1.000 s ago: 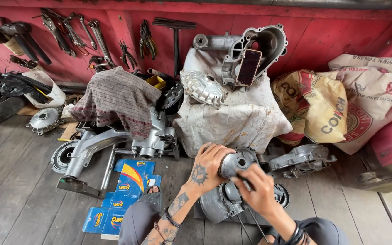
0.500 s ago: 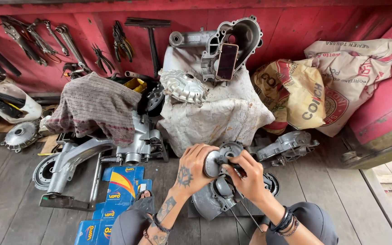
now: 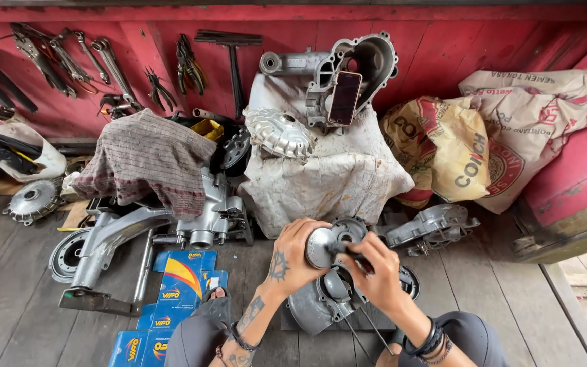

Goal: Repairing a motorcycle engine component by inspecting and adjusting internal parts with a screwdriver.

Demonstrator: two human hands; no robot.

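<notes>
Grey, weathered floorboards (image 3: pixel 8 299) under a red wooden wall (image 3: pixel 443 41), seen from above, parts spread all over. Low in the middle, a round metal part (image 3: pixel 327 243), silvery on its domed face and dark behind, held just above a larger grey engine casing (image 3: pixel 317 306) resting on the boards. Left hand (image 3: pixel 293 255), tattooed on the back, wrapped around the left edge of the round part, fingers curled over its rim. Right hand (image 3: pixel 375 272) closed against the dark right side of the same part, fingertips pinched there; whether pinching a small tool or the part itself, cannot tell. Thin dark rods or cables running down from under the right hand. Bracelets at both wrists, knees at the bottom edge. Just right of the hands, a grey cover casting (image 3: pixel 429 228) lying flat. Left of the hands, blue cardboard boxes (image 3: pixel 171 299) in a loose row, beside a long silver swing arm (image 3: pixel 110 245) and an engine block (image 3: pixel 212 211). Behind, a dirty white cloth (image 3: pixel 327 177) draped over a mound, carrying a finned silver disc (image 3: pixel 280 132) and an open crankcase (image 3: pixel 354 68) with a phone (image 3: pixel 345 97) propped inside. Further left, a striped rag (image 3: pixel 144 160). Against the wall, pliers and wrenches (image 3: pixel 90 58). To the right, printed sacks (image 3: pixel 497 136) heaped near the corner.
</notes>
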